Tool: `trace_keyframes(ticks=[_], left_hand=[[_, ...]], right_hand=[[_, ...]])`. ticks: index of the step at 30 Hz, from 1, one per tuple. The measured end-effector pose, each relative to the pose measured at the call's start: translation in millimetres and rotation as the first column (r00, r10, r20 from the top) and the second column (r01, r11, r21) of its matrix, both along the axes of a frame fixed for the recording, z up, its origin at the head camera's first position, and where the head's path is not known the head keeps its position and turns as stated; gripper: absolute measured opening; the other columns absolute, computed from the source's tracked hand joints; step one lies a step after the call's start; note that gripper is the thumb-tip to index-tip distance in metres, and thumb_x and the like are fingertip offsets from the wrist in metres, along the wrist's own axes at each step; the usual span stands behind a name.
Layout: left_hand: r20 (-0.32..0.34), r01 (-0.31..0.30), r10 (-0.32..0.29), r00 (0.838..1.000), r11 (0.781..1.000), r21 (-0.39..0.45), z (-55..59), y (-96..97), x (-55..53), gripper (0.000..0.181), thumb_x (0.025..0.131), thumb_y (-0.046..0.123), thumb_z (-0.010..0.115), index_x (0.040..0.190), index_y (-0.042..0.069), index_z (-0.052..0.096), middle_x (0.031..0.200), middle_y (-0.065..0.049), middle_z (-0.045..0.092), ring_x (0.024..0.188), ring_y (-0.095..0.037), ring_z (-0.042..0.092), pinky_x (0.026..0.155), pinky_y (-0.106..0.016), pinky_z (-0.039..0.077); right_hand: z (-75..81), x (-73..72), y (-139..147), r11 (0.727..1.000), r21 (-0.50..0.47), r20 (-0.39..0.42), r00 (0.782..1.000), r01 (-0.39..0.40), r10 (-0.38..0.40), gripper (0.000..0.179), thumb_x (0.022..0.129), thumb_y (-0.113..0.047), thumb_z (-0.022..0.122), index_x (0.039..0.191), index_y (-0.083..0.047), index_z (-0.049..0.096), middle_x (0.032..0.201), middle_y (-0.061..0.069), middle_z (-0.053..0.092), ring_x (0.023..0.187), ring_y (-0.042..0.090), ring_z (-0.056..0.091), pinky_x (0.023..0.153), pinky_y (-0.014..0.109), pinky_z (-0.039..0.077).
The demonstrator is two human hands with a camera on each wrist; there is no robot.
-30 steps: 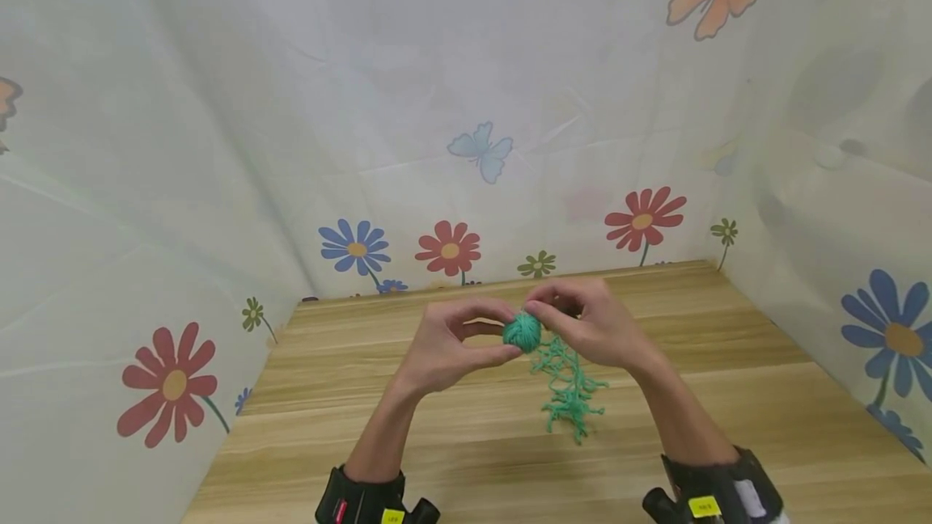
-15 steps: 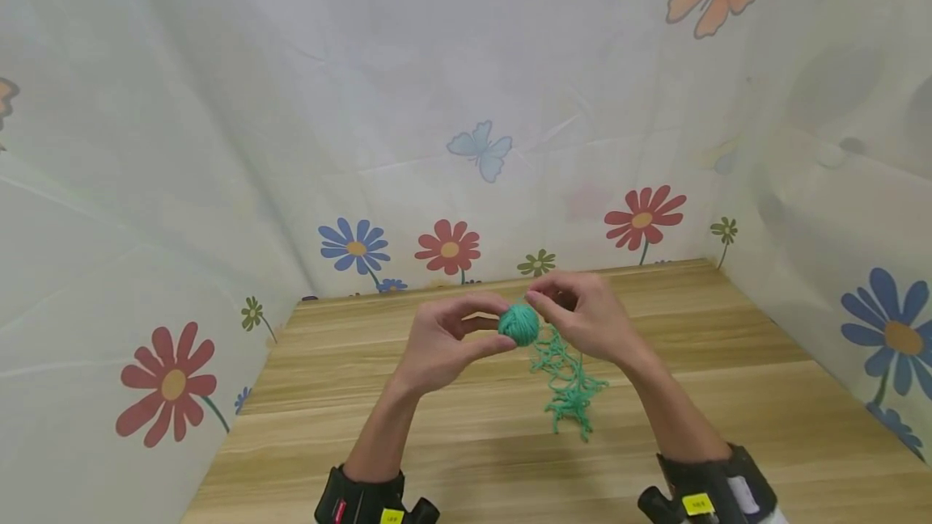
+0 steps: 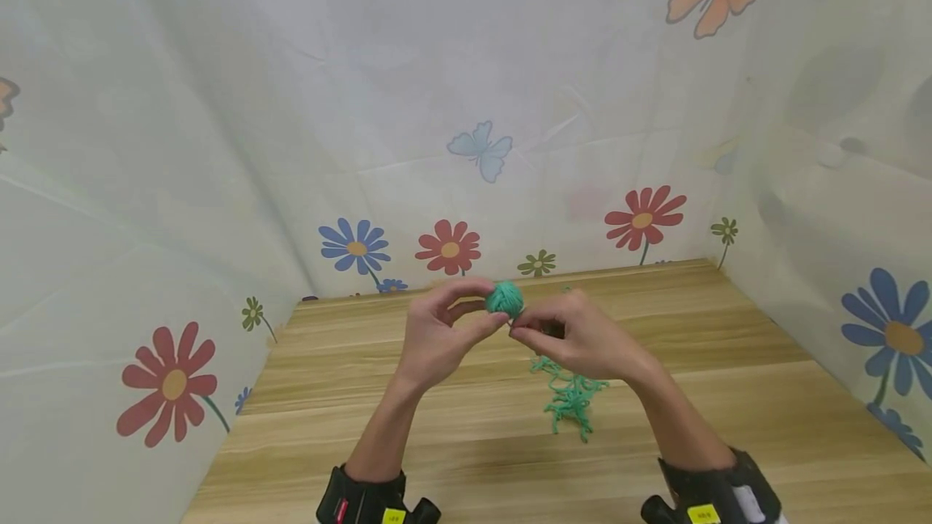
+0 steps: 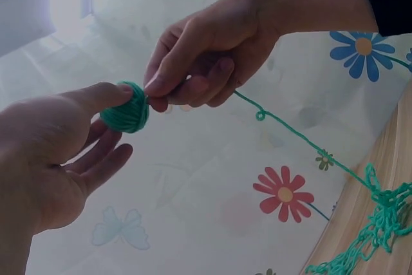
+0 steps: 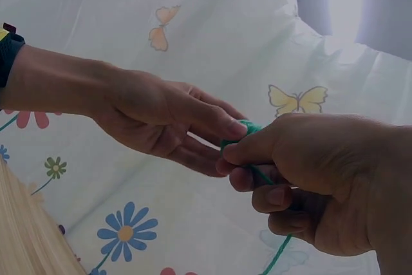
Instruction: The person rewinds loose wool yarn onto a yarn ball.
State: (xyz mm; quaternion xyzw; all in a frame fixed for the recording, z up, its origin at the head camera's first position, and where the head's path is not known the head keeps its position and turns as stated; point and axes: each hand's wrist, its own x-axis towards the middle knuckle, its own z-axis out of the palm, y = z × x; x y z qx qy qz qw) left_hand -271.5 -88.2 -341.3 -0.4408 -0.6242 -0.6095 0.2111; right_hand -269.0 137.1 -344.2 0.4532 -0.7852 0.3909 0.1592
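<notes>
A small ball of green yarn (image 3: pixel 505 299) is held above the table between the thumb and fingers of my left hand (image 3: pixel 439 334). Close beside it, my right hand (image 3: pixel 582 335) pinches the yarn strand between thumb and forefinger, the other fingers curled. In the left wrist view the strand (image 4: pixel 299 134) runs from my right hand down to a loose tangle of yarn (image 4: pixel 386 214). That tangle lies on the table below my right hand in the head view. In the right wrist view the ball (image 5: pixel 248 127) is mostly hidden behind fingers.
The wood-grain table (image 3: pixel 306 427) extends around and under both hands. Pale curtains (image 3: pixel 408 63) printed with flowers and butterflies enclose its back and sides. Black bands with small cameras sit on both wrists.
The yarn ball has risen and shifted slightly left with my left hand. My right hand has moved from above the ball to its lower right, still pinching the strand.
</notes>
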Motion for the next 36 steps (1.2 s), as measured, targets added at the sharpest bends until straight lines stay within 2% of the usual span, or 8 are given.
trace_keyframes(ticks=[4, 8, 12, 16, 21, 25, 30, 36], left_hand=[[-0.012, -0.029, 0.028, 1.000, 0.999, -0.038, 0.3, 0.3, -0.2, 0.034, 0.078, -0.019, 0.079, 0.111, -0.014, 0.068, 0.107, -0.025, 0.071, 0.102, -0.029, 0.068, 0.091, -0.055, 0.060], [-0.002, -0.023, 0.023, 1.000, 0.998, -0.065, -0.4, -0.2, -0.3, 0.033, 0.079, -0.017, 0.080, 0.110, -0.013, 0.069, 0.105, -0.023, 0.071, 0.101, -0.029, 0.069, 0.090, -0.054, 0.060], [0.035, 0.012, -0.009, 0.999, 0.997, -0.079, -1.3, -0.7, -0.1, 0.033, 0.079, -0.016, 0.080, 0.109, -0.012, 0.069, 0.104, -0.023, 0.071, 0.098, -0.028, 0.070, 0.089, -0.053, 0.061], [0.067, 0.050, -0.042, 0.997, 0.993, -0.110, -2.0, -1.1, 0.8, 0.032, 0.078, -0.016, 0.080, 0.108, -0.011, 0.070, 0.102, -0.022, 0.072, 0.096, -0.026, 0.072, 0.087, -0.050, 0.062], [0.097, 0.145, -0.130, 0.987, 0.975, -0.166, -3.8, -1.6, 1.1, 0.032, 0.080, -0.017, 0.079, 0.110, -0.012, 0.070, 0.106, -0.022, 0.070, 0.098, -0.026, 0.071, 0.087, -0.046, 0.063], [0.122, 0.210, -0.191, 0.974, 0.963, -0.171, -7.4, -2.6, -1.8, 0.035, 0.080, -0.018, 0.077, 0.113, -0.011, 0.069, 0.110, -0.023, 0.068, 0.100, -0.029, 0.070, 0.088, -0.045, 0.063], [0.158, 0.280, -0.256, 0.954, 0.947, -0.155, -14.4, -4.8, -8.7, 0.037, 0.080, -0.019, 0.077, 0.115, -0.010, 0.068, 0.113, -0.024, 0.067, 0.105, -0.032, 0.067, 0.091, -0.046, 0.062], [0.147, 0.321, -0.301, 0.942, 0.937, -0.136, -15.6, -6.0, -9.7, 0.039, 0.079, -0.023, 0.075, 0.115, -0.014, 0.065, 0.114, -0.028, 0.065, 0.108, -0.036, 0.064, 0.092, -0.048, 0.061]], right_hand=[[4.9, 6.9, 3.9, 0.999, -0.038, 0.021, 1.000, -0.017, 0.017, 0.013, 0.092, 0.004, 0.073, 0.095, -0.007, 0.077, 0.063, -0.005, 0.055, 0.051, 0.005, 0.042, 0.041, 0.017, 0.036], [9.5, 10.9, 8.1, 0.994, -0.108, 0.045, 0.998, -0.031, 0.036, 0.015, 0.093, 0.004, 0.072, 0.100, -0.008, 0.077, 0.065, -0.005, 0.056, 0.052, 0.008, 0.045, 0.042, 0.017, 0.037], [13.1, 14.2, 8.1, 0.986, -0.163, 0.056, 0.998, -0.020, 0.030, 0.017, 0.091, 0.009, 0.071, 0.101, -0.004, 0.076, 0.067, -0.002, 0.058, 0.052, 0.009, 0.046, 0.042, 0.018, 0.038], [21.4, 22.8, 4.1, 0.985, -0.174, 0.045, 0.999, -0.008, 0.016, 0.015, 0.089, 0.014, 0.071, 0.097, 0.002, 0.074, 0.067, -0.001, 0.057, 0.052, 0.009, 0.045, 0.042, 0.019, 0.037], [31.1, 32.3, -0.1, 0.985, -0.172, 0.040, 0.999, 0.001, 0.005, 0.014, 0.089, 0.015, 0.071, 0.095, 0.003, 0.071, 0.070, 0.000, 0.061, 0.054, 0.010, 0.049, 0.045, 0.017, 0.041], [28.7, 28.5, 0.1, 0.982, -0.187, 0.070, 0.997, 0.030, -0.017, 0.013, 0.090, 0.014, 0.070, 0.094, 0.002, 0.069, 0.071, 0.002, 0.061, 0.055, 0.011, 0.049, 0.047, 0.015, 0.041], [22.8, 18.6, 1.8, 0.974, -0.206, 0.112, 0.991, 0.098, -0.076, 0.004, 0.095, 0.007, 0.068, 0.093, 0.004, 0.069, 0.064, 0.002, 0.052, 0.052, 0.008, 0.040, 0.046, 0.015, 0.032], [15.5, 7.7, 4.7, 0.963, -0.198, 0.159, 0.976, 0.182, -0.152, 0.007, 0.099, 0.003, 0.065, 0.098, -0.001, 0.070, 0.064, 0.004, 0.049, 0.049, 0.010, 0.038, 0.044, 0.017, 0.031]])
